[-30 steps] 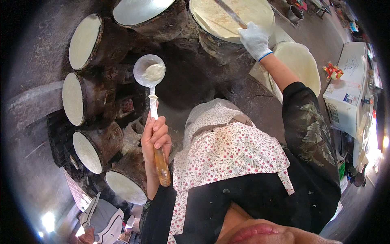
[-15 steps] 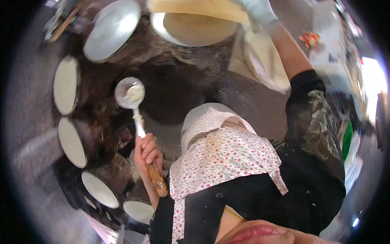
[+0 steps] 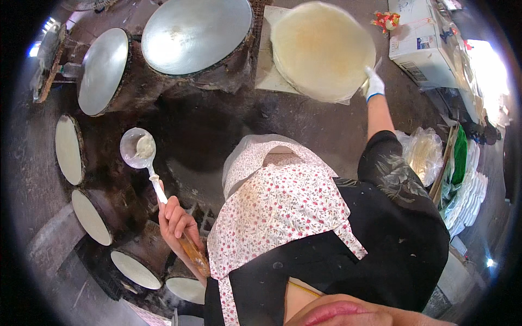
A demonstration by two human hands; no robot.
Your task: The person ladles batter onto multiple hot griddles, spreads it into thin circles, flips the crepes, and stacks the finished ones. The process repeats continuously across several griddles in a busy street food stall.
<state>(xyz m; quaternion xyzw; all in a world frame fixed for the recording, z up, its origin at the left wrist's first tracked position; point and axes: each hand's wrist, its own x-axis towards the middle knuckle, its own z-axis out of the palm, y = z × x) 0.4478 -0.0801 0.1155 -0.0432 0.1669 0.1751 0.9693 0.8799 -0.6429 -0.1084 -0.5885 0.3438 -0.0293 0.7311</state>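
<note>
My left hand (image 3: 178, 217) is wrapped round the brown handle of a ladle (image 3: 130, 153). Some pale batter lies in the ladle's bowl, which is held out over the dark space between the griddles. In a white glove, my right hand (image 3: 374, 82) has its fingers closed at the near right edge of a thin, round, pale yellow pancake (image 3: 321, 51). That pancake spreads flat over a stack on a light board (image 3: 265, 68). Left of the board, the large round griddle (image 3: 198, 35) shows a bare, shiny top.
Another bare griddle (image 3: 103, 70) stands to the left. Several griddles with pale rounds, among them one griddle (image 3: 69, 149), curve down the left side. A white box (image 3: 416, 54) is at the far right. Below it lie clear plastic bags (image 3: 424, 155) and a green bag (image 3: 458, 155).
My right hand has carried the pancake from above the large griddle to the stack on the right, and its sheet now lies flat. My left hand still holds the ladle.
</note>
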